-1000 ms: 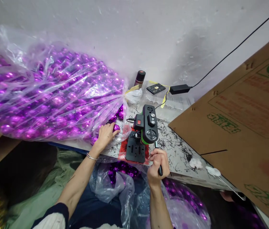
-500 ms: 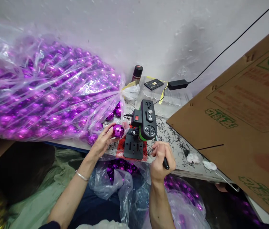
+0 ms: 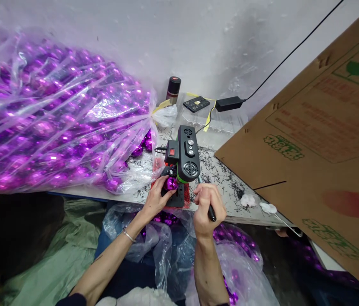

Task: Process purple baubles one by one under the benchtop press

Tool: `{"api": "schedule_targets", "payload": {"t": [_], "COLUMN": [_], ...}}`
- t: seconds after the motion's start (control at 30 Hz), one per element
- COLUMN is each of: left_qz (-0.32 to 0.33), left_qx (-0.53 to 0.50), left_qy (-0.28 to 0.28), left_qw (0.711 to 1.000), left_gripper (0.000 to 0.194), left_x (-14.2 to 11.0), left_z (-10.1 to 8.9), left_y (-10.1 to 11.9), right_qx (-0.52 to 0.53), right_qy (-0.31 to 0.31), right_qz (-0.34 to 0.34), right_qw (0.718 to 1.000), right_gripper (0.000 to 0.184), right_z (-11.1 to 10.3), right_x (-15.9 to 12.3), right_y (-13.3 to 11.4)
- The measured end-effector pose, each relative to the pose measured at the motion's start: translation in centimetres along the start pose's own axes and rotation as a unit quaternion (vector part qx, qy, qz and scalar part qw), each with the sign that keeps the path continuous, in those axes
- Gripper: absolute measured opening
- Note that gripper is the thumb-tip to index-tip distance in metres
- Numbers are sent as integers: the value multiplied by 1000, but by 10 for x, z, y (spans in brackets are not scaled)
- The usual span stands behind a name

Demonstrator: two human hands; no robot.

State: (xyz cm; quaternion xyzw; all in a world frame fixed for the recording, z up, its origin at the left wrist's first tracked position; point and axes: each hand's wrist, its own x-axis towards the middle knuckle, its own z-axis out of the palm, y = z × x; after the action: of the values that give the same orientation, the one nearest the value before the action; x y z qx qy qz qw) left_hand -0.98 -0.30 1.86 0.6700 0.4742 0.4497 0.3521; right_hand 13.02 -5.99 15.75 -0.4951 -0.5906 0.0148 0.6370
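Observation:
My left hand (image 3: 157, 197) pinches a shiny purple faceted bauble (image 3: 171, 183) between thumb and fingers. The bauble is at the small black machine (image 3: 188, 153), just below its red-switch box and over the black base plate (image 3: 178, 197). My right hand (image 3: 209, 208) is wrapped round the black handle (image 3: 211, 213) of a lever on the machine's right side. A red patch shows under the base plate. Whether the bauble touches the machine is hidden by my fingers.
A big clear bag of purple baubles (image 3: 55, 123) lies to the left, tied with yellow. Behind stand a dark spray can (image 3: 173, 89), a black keypad (image 3: 196, 103) and a power adapter (image 3: 229, 103). A cardboard box (image 3: 319, 148) leans on the right. Black shreds litter the table.
My left hand has carried the bauble rightward from beside the machine to just over its base plate. My right hand keeps its grip on the lever. The camera view has shifted slightly.

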Motion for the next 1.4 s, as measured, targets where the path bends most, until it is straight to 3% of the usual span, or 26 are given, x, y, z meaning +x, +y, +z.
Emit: {"api": "schedule_targets", "payload": {"t": [0.13,0.33,0.67,1.1,1.4], "left_qz": [41,43,47,64,83], "left_qx": [45,81,74,84,64], "left_qy": [-9,-1,0,6,15], "left_qw": [998,996,996,994,994], "left_gripper": [56,61,57,57,59], "left_x": [-1,-7,-7,-6,-4], "left_z": [4,15,13,16,20], "left_y": [-9,-22,-14,-20,-24], "right_qx": [-6,-17,14,26,49], "right_qy": [1,2,69,107,115], "right_qz": [-12,-25,-54,-97,-92], "right_qw": [1000,1000,996,989,988], "right_gripper": [36,33,33,38,40], "right_z": [0,1,25,34,39], "right_x": [-2,-10,-57,-56,-57], "right_y": [2,7,48,61,66]}}
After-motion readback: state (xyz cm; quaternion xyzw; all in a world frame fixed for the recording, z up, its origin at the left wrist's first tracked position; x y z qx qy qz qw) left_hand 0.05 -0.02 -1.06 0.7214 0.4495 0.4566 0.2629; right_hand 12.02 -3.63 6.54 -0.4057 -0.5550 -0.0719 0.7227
